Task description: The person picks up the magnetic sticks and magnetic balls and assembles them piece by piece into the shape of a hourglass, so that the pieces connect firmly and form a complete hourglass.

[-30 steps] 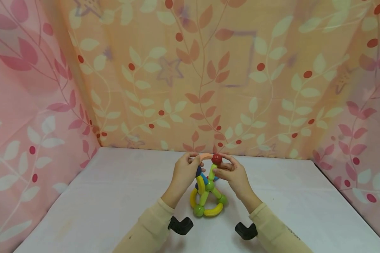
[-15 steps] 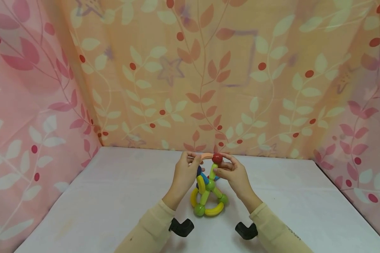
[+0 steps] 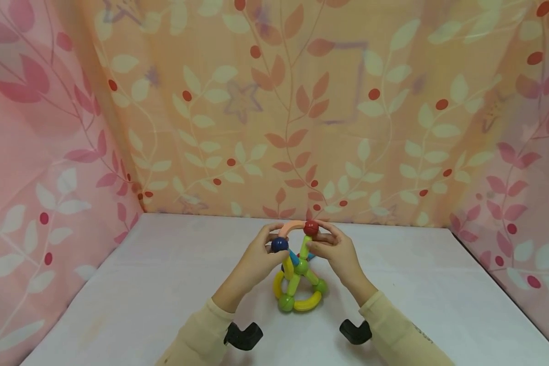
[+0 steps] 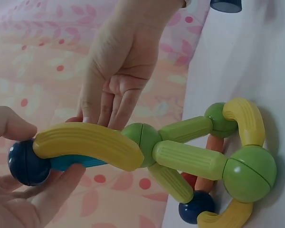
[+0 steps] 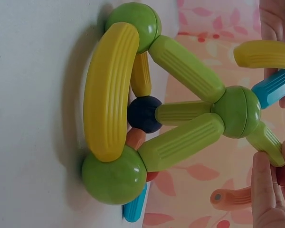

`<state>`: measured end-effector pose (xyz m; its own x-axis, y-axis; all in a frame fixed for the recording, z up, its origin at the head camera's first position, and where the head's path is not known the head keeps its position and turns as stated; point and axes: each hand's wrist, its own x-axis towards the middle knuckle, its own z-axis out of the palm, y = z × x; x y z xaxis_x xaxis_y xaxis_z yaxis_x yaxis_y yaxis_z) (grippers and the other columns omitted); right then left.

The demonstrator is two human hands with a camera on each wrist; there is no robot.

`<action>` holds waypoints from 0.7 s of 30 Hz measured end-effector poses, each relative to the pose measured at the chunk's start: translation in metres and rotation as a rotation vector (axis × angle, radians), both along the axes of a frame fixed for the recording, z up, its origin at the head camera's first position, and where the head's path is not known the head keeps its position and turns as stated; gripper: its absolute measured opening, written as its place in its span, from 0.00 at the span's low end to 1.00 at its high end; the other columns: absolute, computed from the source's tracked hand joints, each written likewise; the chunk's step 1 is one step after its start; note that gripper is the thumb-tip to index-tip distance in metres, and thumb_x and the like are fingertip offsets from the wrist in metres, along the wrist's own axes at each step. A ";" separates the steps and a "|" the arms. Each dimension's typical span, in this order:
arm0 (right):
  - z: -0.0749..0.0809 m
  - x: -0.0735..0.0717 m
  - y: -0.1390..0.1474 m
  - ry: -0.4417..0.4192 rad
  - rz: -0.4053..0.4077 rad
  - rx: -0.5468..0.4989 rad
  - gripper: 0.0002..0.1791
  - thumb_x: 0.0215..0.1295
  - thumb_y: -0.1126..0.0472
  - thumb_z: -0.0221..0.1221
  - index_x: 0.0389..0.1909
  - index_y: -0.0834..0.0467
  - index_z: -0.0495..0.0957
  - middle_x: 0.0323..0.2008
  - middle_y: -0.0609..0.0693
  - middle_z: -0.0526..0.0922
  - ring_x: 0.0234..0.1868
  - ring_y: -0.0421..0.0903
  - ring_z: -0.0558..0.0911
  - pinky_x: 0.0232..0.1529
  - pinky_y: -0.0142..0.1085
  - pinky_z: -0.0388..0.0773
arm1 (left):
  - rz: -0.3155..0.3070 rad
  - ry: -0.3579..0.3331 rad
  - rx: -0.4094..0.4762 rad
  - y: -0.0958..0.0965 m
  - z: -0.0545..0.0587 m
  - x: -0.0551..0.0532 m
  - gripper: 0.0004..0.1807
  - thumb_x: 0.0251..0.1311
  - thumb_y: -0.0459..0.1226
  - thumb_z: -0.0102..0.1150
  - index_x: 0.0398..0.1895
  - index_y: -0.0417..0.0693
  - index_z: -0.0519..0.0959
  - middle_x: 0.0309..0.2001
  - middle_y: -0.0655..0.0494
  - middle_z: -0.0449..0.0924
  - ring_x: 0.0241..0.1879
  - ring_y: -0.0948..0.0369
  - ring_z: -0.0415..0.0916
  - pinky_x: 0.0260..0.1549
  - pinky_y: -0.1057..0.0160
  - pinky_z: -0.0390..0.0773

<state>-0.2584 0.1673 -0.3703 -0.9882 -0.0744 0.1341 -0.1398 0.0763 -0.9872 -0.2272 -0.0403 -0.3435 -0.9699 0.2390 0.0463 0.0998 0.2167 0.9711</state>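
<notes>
A frame of magnetic rods and balls stands on the table, with a green centre ball and several green rods. On its upper left is a dark blue ball, which my left hand grips between thumb and fingers. A yellow curved rod and a blue rod run from there toward the centre ball. My right hand holds the red ball and the top of the green rod below it. An orange curved rod arches between the red and blue balls.
The frame's base has green balls joined by a yellow curved rod on the white table. Black bands sit at both wrists. A patterned curtain rises behind the table and at both sides.
My left hand has moved slightly left and down, its fingers now around the blue ball, which shows fully. The orange rod's left end has come to that ball. My right hand stays almost still.
</notes>
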 end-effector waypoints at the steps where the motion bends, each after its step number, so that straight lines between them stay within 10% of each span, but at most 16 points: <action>1: 0.000 0.000 0.001 0.005 0.002 0.000 0.33 0.62 0.66 0.66 0.69 0.57 0.68 0.45 0.55 0.86 0.40 0.35 0.86 0.46 0.33 0.85 | -0.010 -0.003 0.010 -0.001 0.000 0.000 0.35 0.64 0.36 0.59 0.73 0.52 0.59 0.65 0.43 0.70 0.62 0.47 0.75 0.58 0.49 0.80; 12: 0.009 -0.002 0.008 0.021 -0.037 0.167 0.26 0.68 0.51 0.62 0.65 0.53 0.75 0.38 0.54 0.85 0.34 0.41 0.84 0.36 0.34 0.86 | -0.017 -0.010 0.103 0.000 -0.002 -0.001 0.34 0.64 0.33 0.59 0.73 0.46 0.60 0.63 0.42 0.74 0.60 0.46 0.77 0.55 0.51 0.81; 21: 0.011 -0.008 0.014 0.017 -0.079 0.250 0.21 0.70 0.48 0.59 0.60 0.51 0.80 0.39 0.48 0.79 0.26 0.44 0.70 0.27 0.29 0.68 | -0.025 0.004 0.124 -0.001 -0.006 -0.001 0.34 0.64 0.33 0.59 0.73 0.46 0.60 0.63 0.41 0.75 0.58 0.47 0.78 0.55 0.51 0.82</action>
